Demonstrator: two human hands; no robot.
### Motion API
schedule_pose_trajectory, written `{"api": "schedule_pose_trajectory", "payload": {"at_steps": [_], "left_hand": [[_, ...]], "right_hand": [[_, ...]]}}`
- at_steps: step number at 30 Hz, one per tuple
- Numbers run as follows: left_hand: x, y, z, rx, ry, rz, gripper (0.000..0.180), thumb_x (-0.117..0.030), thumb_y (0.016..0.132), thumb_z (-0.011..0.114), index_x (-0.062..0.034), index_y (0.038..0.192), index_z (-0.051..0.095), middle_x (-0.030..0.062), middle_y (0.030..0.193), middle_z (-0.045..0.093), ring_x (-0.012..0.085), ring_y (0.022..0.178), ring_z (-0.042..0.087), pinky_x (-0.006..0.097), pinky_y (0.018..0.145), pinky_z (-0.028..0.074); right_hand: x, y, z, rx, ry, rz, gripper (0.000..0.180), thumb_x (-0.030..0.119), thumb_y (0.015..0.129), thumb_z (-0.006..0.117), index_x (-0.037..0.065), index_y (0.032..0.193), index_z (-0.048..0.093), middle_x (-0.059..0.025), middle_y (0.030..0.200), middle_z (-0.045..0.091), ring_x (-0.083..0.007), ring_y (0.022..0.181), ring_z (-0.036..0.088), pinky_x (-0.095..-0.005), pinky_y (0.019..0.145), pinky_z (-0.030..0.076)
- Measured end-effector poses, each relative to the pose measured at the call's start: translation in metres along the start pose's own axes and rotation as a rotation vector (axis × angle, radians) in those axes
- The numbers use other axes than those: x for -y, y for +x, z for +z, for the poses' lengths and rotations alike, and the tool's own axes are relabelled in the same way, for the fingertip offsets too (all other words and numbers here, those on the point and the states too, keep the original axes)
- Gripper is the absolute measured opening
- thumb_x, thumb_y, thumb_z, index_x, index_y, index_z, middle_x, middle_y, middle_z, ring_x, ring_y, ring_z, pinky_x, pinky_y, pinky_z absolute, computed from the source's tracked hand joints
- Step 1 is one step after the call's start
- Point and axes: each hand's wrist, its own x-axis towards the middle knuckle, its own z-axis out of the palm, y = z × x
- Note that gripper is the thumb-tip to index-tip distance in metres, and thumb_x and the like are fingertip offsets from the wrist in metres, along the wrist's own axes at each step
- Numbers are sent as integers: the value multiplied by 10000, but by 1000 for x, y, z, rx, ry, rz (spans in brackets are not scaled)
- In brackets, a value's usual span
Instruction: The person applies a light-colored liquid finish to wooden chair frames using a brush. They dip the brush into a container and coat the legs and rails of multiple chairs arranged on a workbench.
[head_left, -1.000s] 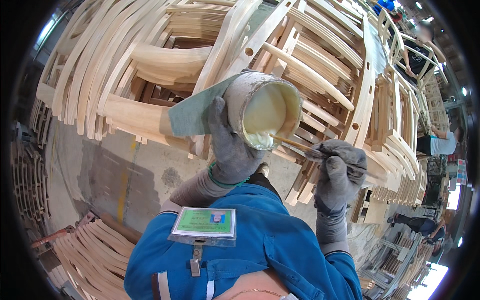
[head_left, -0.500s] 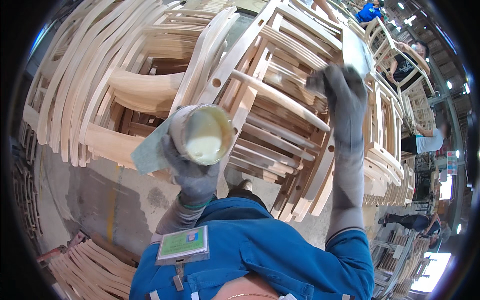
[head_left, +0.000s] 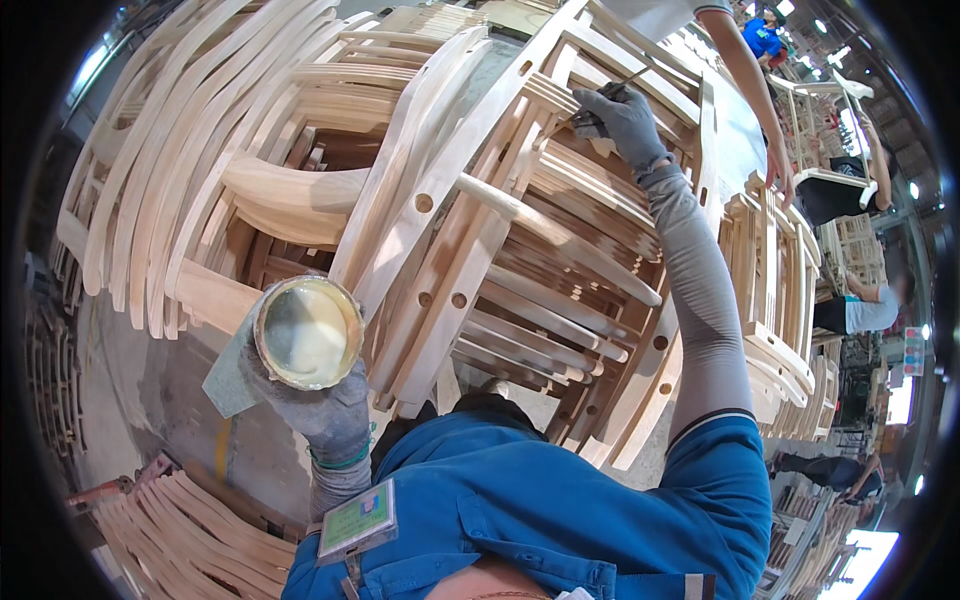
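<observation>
My left hand [head_left: 325, 408], in a grey glove, is closed around a round cup [head_left: 357, 330] tipped towards me. Cream-coloured paste [head_left: 308, 335] fills part of the cup. A flat grey-green sheet [head_left: 228, 380] sticks out beside the cup, held by the same hand. My right hand [head_left: 622, 122], also gloved in grey, reaches over a stack of pale wooden frames [head_left: 560, 235]. Its fingers are pinched on a thin dark stick-like tool [head_left: 634, 76], partly hidden by the glove. The fingertips are close to a slatted rail [head_left: 548, 93] of the top frame.
Curved wooden frames [head_left: 150, 150] stand stacked on the left. A co-worker's bare arm [head_left: 748, 85] reaches in at upper right, beside another frame stack [head_left: 765, 300]. Curved wooden parts [head_left: 190, 540] lie at lower left. Another person holds a chair frame [head_left: 800, 120] farther right.
My right hand has moved left and farther away, over the top frame's rail. My left hand has carried the cup left and slightly nearer. The co-worker's arm reaches farther into view.
</observation>
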Motion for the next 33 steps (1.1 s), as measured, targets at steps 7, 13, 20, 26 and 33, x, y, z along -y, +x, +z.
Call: {"api": "schedule_pose_trajectory", "payload": {"at_steps": [7, 13, 20, 26, 33], "left_hand": [[-2, 5, 4, -5, -29, 27, 753, -46, 694, 747, 41, 1289, 294, 184, 1249, 421, 270, 1124, 480, 362, 941, 443], [-4, 7, 4, 12, -30, -17, 736, -28, 699, 735, 43, 1285, 296, 183, 1234, 423, 266, 1113, 483, 359, 938, 446], [-7, 6, 0, 16, -102, -75, 744, -10, 703, 722, 36, 1295, 275, 176, 1235, 414, 268, 1132, 467, 353, 942, 442], [-3, 2, -3, 4, -202, -42, 722, -13, 721, 715, 36, 1296, 282, 170, 1241, 407, 265, 1140, 456, 358, 965, 416], [-4, 4, -15, 8, -223, -63, 715, -33, 724, 724, 25, 1296, 300, 166, 1259, 402, 254, 1142, 456, 349, 966, 412]], "right_hand": [[-2, -2, 17, -203, -75, -38, 254, 225, 784, 699, -18, 797, 627, -66, 680, 643, -122, 549, 608, -244, 541, 492], [4, -22, 18, -34, -145, -108, 193, 178, 796, 682, -8, 809, 630, -68, 720, 641, -111, 621, 605, -236, 574, 491], [1, -23, 12, 55, -148, -125, 122, 107, 828, 643, -10, 846, 614, -71, 771, 633, -115, 668, 604, -228, 632, 517], [1, -21, 11, -48, 78, -121, 120, 92, 817, 648, -18, 863, 634, -76, 772, 645, -106, 673, 602, -213, 628, 501], [-3, -69, 32, -59, -329, -372, 88, 24, 754, 640, 23, 841, 656, -73, 760, 666, -121, 693, 622, -252, 665, 500]]}}
